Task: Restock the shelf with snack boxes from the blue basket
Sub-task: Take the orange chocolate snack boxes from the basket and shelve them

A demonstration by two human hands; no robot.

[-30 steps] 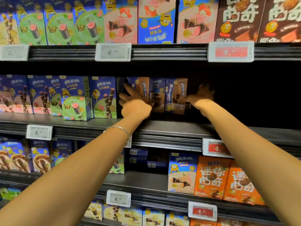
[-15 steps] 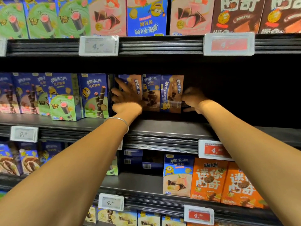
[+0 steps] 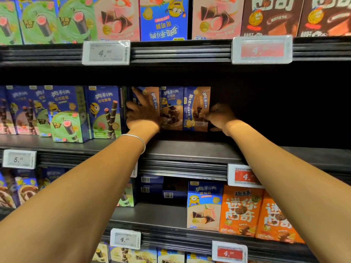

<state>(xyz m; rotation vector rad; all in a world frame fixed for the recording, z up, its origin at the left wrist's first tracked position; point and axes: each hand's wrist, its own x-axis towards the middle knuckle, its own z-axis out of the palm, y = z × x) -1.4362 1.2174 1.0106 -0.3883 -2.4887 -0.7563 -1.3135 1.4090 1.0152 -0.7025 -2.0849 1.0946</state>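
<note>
Snack boxes (image 3: 171,109): three are stood in a row well behind the shelf's (image 3: 190,150) front edge.
Left hand (image 3: 144,116): fingers are spread flat on the leftmost box.
Right hand (image 3: 221,116): fingers are curled at the row's right end; grip cannot be told.
Progress: judged partway; room remains rightward.

Both my arms (image 3: 85,186) reach forward and upward, nearly straight. My left hand (image 3: 142,115) is spread flat with fingers splayed; my right hand (image 3: 221,116) has its fingers curled, grip unclear.
</note>
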